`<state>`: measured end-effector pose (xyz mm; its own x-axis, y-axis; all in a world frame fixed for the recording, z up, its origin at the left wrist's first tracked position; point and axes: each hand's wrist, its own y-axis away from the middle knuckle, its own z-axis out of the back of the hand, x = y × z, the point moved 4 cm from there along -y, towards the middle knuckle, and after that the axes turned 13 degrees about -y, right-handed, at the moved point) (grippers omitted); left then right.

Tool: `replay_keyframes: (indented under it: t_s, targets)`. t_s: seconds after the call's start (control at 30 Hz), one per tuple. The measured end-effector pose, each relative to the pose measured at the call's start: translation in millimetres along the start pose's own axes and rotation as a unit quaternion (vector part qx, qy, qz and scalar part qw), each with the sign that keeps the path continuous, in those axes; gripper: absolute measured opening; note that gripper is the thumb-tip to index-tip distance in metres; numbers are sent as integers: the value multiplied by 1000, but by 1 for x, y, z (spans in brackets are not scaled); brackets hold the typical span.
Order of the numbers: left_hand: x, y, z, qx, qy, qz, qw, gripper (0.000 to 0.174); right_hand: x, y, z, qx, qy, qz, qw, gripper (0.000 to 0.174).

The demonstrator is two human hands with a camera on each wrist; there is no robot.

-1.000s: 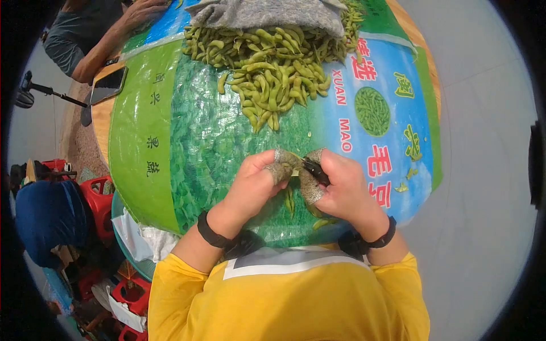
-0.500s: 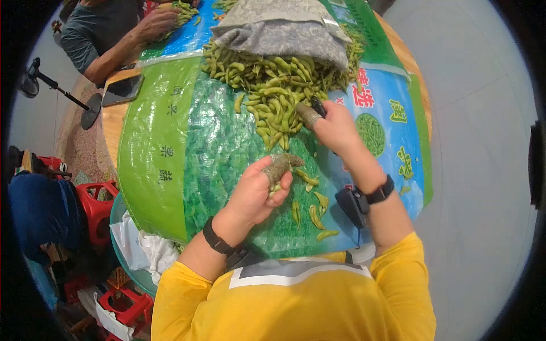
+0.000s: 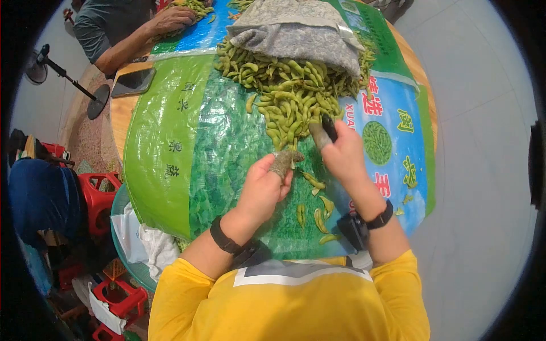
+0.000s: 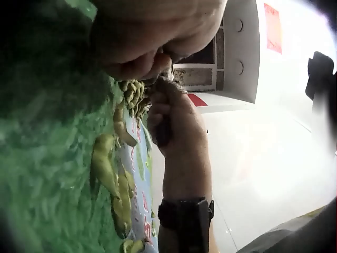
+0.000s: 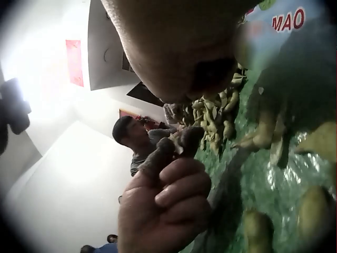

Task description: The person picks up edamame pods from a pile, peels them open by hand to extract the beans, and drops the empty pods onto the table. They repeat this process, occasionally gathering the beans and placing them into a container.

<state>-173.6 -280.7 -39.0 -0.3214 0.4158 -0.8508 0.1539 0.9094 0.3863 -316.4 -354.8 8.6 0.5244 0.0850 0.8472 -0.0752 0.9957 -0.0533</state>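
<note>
Left hand (image 3: 263, 186) pinches pod (image 5: 178, 143), right (image 3: 345, 154) curls round tool (image 3: 329, 127)

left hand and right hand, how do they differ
The right hand grips a black tool, while no tool shows in the left hand. The right hand is at the edge of the soybean pod pile; the left hand sits nearer the yellow shirt. Both have grey finger coverings and black wristbands.
</note>
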Motion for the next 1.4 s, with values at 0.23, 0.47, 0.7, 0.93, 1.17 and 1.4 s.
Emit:
replay_keyframes:
  t_s: [0.23, 0.47, 0.7, 0.93, 1.17, 1.4]
  targets:
    - [-1, -1, 0, 8, 24, 22, 999, 22, -27, -41, -18, 36, -75, -52, 995, 33]
    - [-2, -2, -1, -67, -195, -140, 968, 18, -17, 22, 8, 84, -285, -189, 936, 23]
    - [-12, 4, -1, -7, -216, -137, 967, 24, -15, 49, 4, 111, -492, -282, 816, 18]
    - [-2, 0, -6, 46, -226, -97, 968, 14, -24, 53, -2, 138, -348, -190, 907, 16]
    - [-5, 2, -6, 66, -195, -60, 977, 12, -7, 68, 13, 202, -291, -149, 923, 29]
    - [-5, 4, -10, 95, -240, -69, 964, 14, -9, 70, 10, 255, -353, -209, 875, 32]
